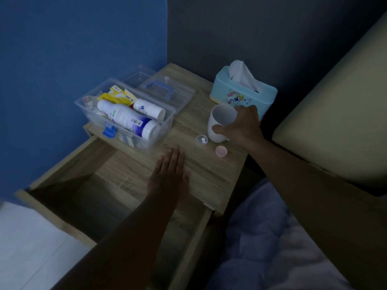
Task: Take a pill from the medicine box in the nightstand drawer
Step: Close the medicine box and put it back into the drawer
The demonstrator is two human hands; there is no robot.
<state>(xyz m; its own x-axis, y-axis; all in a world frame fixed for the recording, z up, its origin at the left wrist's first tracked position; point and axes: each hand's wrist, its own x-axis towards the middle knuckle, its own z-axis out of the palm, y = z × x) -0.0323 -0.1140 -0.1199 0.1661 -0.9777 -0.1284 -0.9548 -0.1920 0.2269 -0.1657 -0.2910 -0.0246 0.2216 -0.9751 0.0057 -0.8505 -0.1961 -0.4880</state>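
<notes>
The clear plastic medicine box stands open on the left of the nightstand top, holding white bottles and yellow packets. Its clear lid with a blue handle lies behind it. A small clear container with a white pill inside sits beside a pink cap. My right hand grips a white cup standing just right of that container. My left hand lies flat, fingers apart, on the nightstand top near its front edge. The drawer below is pulled out.
A light-blue tissue box stands at the back right of the nightstand. A cushioned headboard rises on the right, and a bed cover lies at lower right. Blue and dark walls close the back corner.
</notes>
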